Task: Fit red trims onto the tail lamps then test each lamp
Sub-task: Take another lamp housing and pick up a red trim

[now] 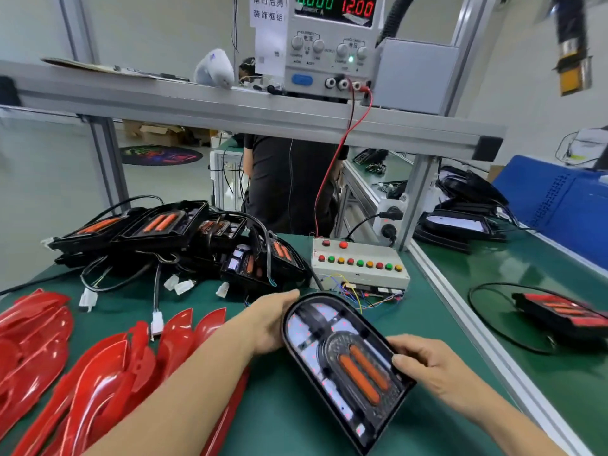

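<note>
both hands are holding a tail lamp (345, 366) above the bench's (279, 419) near edge: black arched housing, two orange strips glowing inside. left hand (273, 324) is gripping its far end, right hand (424, 366) is pinching the right rim. red trims (82, 373) are piling at the near-left corner, running out of frame.

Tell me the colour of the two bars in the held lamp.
Orange bars, head view.

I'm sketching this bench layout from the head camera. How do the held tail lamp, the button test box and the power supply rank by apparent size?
1. Held tail lamp, though it is nearest the camera, which inflates it.
2 and 3. Power supply, cut off by the top edge, and button test box look too similar to rank.
</note>
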